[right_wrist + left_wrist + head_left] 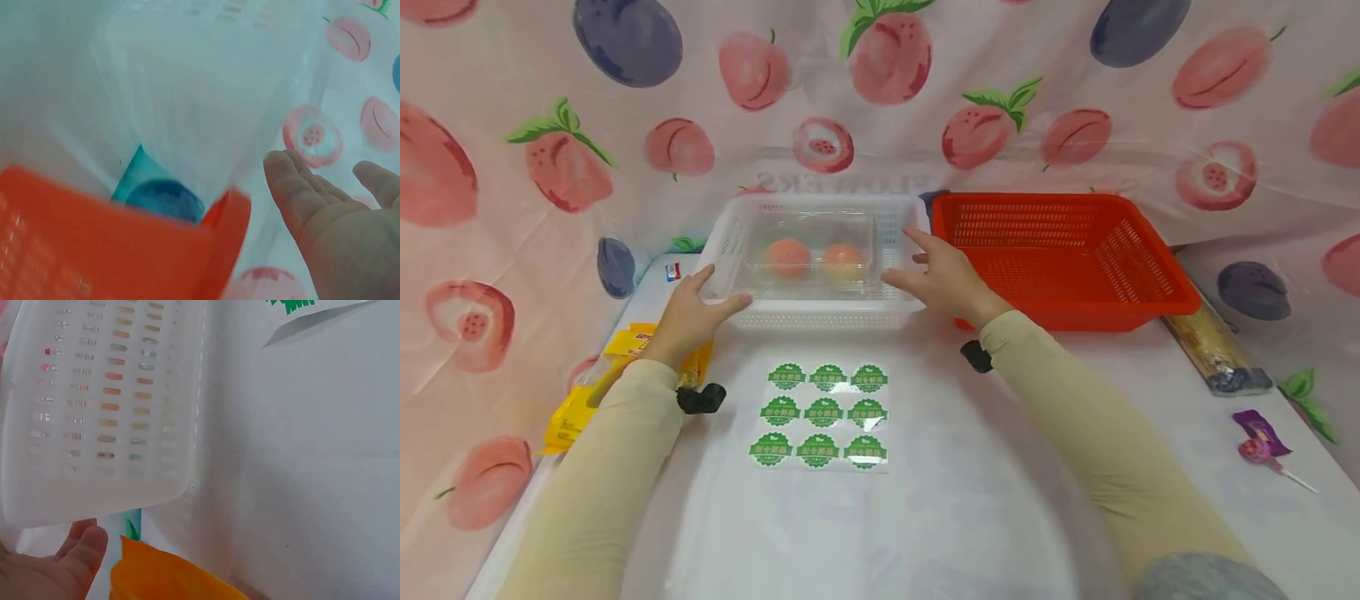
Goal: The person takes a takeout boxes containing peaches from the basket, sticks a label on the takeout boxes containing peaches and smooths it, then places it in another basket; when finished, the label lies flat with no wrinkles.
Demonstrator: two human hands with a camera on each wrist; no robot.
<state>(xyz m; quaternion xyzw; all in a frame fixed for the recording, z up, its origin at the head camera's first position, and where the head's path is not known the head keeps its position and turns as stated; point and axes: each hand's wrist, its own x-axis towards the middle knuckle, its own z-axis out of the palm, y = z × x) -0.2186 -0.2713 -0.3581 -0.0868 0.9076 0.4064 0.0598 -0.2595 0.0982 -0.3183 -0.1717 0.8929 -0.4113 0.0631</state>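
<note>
The left grip is spread wide by the near left corner of the white basket, with nothing held in it; I can't tell if it touches the rim. The right grip is wide too, with nothing held, its fingers over the basket's right end. In the white basket is a shiny see-through box. Two round fruits show through it side by side: the left one pinkish-orange, the right one more yellow. The basket is hard plastic with rows of little slots. Just right of it is a red basket, also slotted plastic, with sloping sides. On the white worktop, in front, lie nine green stickers with zigzag edges. A crinkly yellow bag lies left, and a pink lollipop far right.
</note>
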